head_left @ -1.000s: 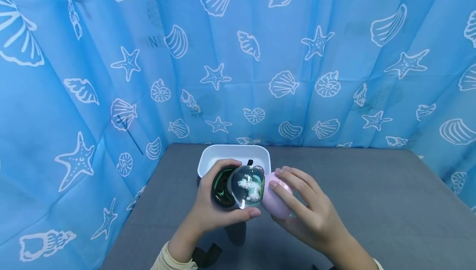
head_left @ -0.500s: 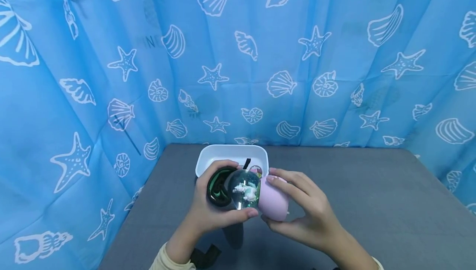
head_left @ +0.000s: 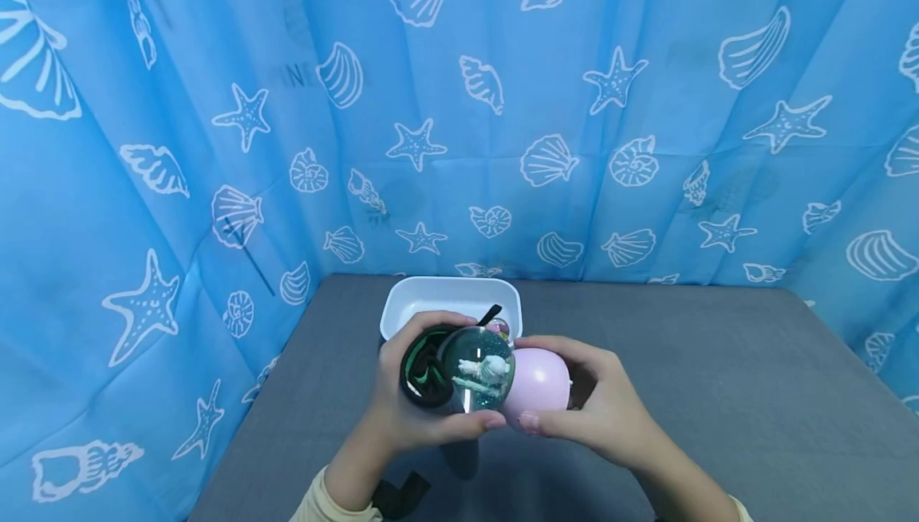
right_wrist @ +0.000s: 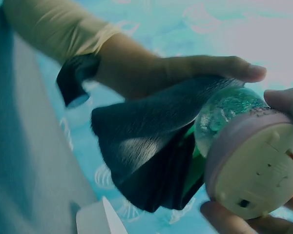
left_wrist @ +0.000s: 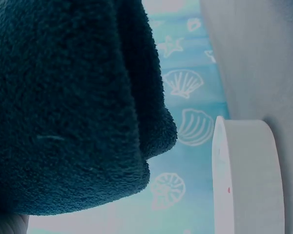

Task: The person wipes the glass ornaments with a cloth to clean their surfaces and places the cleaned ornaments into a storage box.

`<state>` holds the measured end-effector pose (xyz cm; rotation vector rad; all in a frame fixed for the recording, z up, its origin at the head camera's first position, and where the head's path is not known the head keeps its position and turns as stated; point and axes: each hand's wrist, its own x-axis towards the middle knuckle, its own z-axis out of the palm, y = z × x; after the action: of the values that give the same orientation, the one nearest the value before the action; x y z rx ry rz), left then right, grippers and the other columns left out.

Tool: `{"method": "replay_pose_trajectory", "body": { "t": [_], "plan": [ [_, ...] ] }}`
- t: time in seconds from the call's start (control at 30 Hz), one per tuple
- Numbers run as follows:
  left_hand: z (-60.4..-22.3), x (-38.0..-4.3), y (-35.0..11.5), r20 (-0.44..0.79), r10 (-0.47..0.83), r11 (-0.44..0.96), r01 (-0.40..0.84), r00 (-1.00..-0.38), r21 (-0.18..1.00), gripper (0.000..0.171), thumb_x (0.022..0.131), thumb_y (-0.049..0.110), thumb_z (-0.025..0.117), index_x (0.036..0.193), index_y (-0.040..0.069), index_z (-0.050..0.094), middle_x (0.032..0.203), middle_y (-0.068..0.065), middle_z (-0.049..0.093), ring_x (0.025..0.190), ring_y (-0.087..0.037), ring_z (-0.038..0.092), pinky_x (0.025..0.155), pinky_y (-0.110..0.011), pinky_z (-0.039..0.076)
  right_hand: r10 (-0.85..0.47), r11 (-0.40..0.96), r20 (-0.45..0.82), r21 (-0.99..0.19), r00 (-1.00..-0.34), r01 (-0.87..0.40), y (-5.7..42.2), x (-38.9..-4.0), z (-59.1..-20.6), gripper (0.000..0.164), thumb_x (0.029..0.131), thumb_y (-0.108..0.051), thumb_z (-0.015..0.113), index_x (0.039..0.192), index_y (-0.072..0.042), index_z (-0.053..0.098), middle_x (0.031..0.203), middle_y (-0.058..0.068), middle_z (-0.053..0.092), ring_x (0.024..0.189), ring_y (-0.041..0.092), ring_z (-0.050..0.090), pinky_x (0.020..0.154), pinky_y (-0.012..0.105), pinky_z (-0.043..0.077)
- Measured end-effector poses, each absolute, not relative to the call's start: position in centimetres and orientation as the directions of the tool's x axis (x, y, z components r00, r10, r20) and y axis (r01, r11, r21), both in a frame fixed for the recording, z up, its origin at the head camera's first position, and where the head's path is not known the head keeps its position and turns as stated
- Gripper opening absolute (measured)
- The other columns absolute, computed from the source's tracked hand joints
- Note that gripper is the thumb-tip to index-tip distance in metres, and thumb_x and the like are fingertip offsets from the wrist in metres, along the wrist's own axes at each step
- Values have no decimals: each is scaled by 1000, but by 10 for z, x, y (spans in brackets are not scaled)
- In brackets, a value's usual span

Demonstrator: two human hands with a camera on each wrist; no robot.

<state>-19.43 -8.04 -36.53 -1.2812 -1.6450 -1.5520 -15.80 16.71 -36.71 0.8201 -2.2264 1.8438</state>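
Note:
A snow globe has a clear glass ball point(head_left: 483, 374) with a white figure inside and a pink base point(head_left: 537, 382). My right hand point(head_left: 610, 402) grips it by the base, thumb at the near side. The base's pale underside point(right_wrist: 259, 175) shows in the right wrist view. My left hand point(head_left: 404, 406) holds a dark cloth point(head_left: 428, 366) with green inside, folded into a hollow against the glass. In the right wrist view the cloth point(right_wrist: 141, 141) hangs down in folds, and its fuzzy surface point(left_wrist: 63, 112) fills much of the left wrist view. Most left fingers are hidden behind it.
A white container point(head_left: 451, 282) stands on the grey table point(head_left: 704, 378) behind the hands. A small shiny round thing point(head_left: 498, 328) shows at its front right corner. A blue shell-patterned curtain point(head_left: 459, 115) hangs behind the table.
My right hand has turned the snow globe, so the white figure sits differently and the thumb now shows on the base's near side. The left hand keeps its hold on the cloth.

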Motion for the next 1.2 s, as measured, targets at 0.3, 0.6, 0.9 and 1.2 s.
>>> {"method": "replay_pose_trajectory", "body": {
  "t": [0.3,0.6,0.9,1.2],
  "plan": [
    [-364,-196,-81,878,253,-111,889,-407,444,79,81,39,93,132,-8,57,123,-23,67,110,-26,71,94,-36,63,-365,82,366,-903,-856,-421,168,-157,-362,60,85,-5,84,141,-9,63,131,14,66,98,29,72,73,43,68],
    [-368,-201,-86,870,246,-136,874,-427,467,80,82,38,93,133,-10,55,125,-25,67,112,-26,72,95,-36,63,-309,205,462,-821,-831,-533,167,-150,-358,94,70,-9,100,150,-23,51,144,5,58,114,23,72,80,38,67],
    [-371,-200,-86,833,254,-127,837,-491,532,81,81,40,93,137,-4,55,129,-20,67,116,-26,71,97,-37,63,-304,314,722,-541,-622,-780,167,-151,-359,85,70,-7,100,143,-4,56,144,13,56,132,15,59,98,24,59],
    [-372,-200,-86,838,242,-167,829,-489,533,81,82,37,93,136,-7,54,128,-24,66,116,-26,70,97,-37,63,-360,452,844,-216,-399,-865,166,-152,-360,63,99,-52,69,137,-1,65,141,21,61,131,22,60,111,18,46]
  ]
}}
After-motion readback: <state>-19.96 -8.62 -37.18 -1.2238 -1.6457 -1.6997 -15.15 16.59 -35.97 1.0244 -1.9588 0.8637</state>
